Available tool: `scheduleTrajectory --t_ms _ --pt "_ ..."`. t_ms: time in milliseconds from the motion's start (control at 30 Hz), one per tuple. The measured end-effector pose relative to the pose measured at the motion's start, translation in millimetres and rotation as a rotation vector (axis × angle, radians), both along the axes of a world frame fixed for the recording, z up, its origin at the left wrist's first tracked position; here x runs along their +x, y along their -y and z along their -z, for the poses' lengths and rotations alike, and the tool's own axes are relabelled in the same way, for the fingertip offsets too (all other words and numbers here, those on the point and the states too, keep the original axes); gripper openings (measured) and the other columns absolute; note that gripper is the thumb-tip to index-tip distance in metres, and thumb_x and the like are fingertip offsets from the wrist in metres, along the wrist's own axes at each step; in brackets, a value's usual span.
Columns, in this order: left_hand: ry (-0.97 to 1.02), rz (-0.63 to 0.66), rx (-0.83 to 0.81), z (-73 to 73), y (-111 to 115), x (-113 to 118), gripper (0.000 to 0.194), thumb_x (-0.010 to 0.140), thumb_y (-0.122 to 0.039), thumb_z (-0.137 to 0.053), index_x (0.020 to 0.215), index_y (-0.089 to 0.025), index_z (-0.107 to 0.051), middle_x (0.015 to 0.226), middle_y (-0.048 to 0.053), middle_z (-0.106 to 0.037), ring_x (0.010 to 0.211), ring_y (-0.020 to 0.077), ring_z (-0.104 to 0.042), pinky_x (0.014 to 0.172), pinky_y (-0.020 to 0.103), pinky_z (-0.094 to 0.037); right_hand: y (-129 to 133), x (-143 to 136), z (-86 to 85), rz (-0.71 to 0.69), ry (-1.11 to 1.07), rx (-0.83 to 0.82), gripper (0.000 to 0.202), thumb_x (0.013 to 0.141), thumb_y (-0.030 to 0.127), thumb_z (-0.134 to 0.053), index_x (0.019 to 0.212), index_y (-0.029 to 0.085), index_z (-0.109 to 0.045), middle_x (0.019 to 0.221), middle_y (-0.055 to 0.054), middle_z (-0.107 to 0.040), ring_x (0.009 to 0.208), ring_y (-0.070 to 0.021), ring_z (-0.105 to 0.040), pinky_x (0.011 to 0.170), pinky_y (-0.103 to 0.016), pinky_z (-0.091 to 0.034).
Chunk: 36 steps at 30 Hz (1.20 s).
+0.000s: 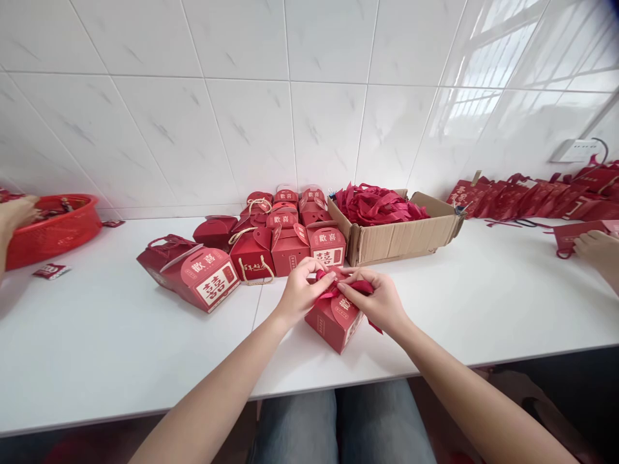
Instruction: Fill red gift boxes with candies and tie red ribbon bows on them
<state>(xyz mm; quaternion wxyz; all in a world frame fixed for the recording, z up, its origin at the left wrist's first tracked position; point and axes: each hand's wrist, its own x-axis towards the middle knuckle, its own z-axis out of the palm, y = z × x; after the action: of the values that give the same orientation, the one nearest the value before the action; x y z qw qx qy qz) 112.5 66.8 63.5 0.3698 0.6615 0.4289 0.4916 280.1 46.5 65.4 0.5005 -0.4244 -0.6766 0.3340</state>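
A red gift box (327, 322) with gold and white lettering stands on the white table in front of me, one corner turned toward me. At its top, my left hand (309, 288) pinches a dark pink ribbon (362, 287). From the other side my right hand (374, 298) grips the same ribbon, thumb and fingers pressed together. One ribbon end hangs down the box's right side. Whether a knot or loop has formed is hidden by my fingers.
Several red boxes (290, 248) cluster by the tiled wall, and two lie tilted at left (193, 270). A cardboard box (403, 241) holds pink ribbons. Left is a red basket (72, 231) with a person's hand; at right, another hand (594, 251) touches red packaging near more red boxes (532, 198).
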Motion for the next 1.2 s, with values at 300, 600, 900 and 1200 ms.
scheduleTrajectory --t_ms 300,600,900,1200 --pt "-0.042 -0.036 -0.007 1.0 -4.1 0.8 0.030 0.078 -0.037 -0.063 0.063 -0.017 -0.045 0.081 0.000 -0.046 0.078 0.0137 -0.048 0.075 0.027 -0.040 -1.6 -2.9 -1.3 -0.013 -0.063 -0.029 0.020 0.077 0.033 -0.064 0.063 0.019 -0.060 0.087 -0.008 -0.073 0.085 -0.0231 -0.067 0.077 -0.034 -0.050" --pt "0.022 -0.018 -0.054 2.7 -4.0 0.7 0.036 0.075 -0.041 -0.065 0.061 -0.017 -0.043 0.079 0.000 -0.048 0.074 0.0127 -0.049 0.071 0.026 -0.041 -1.1 -7.0 -7.8 0.056 -0.029 -0.078 0.025 0.073 0.040 -0.068 0.060 0.019 -0.061 0.076 -0.007 -0.072 0.075 -0.0231 -0.066 0.070 -0.034 -0.050" --pt "0.027 -0.058 -0.001 -4.8 0.3 1.9 0.029 0.079 -0.037 -0.061 0.063 -0.017 -0.047 0.079 -0.001 -0.042 0.072 0.0116 -0.045 0.068 0.024 -0.038 -3.5 -7.3 -8.8 0.020 0.063 -0.025 0.019 0.075 0.036 -0.065 0.067 0.019 -0.065 0.079 -0.007 -0.072 0.076 -0.0224 -0.066 0.068 -0.033 -0.051" --pt "0.044 -0.011 -0.064 -5.3 -3.0 -0.1 0.029 0.078 -0.041 -0.062 0.066 -0.017 -0.049 0.077 -0.001 -0.047 0.075 0.0132 -0.049 0.072 0.025 -0.041 -3.7 -5.9 -7.2 0.006 0.008 -0.054 0.023 0.074 0.037 -0.066 0.064 0.018 -0.060 0.074 -0.005 -0.070 0.072 -0.0205 -0.064 0.067 -0.031 -0.049"
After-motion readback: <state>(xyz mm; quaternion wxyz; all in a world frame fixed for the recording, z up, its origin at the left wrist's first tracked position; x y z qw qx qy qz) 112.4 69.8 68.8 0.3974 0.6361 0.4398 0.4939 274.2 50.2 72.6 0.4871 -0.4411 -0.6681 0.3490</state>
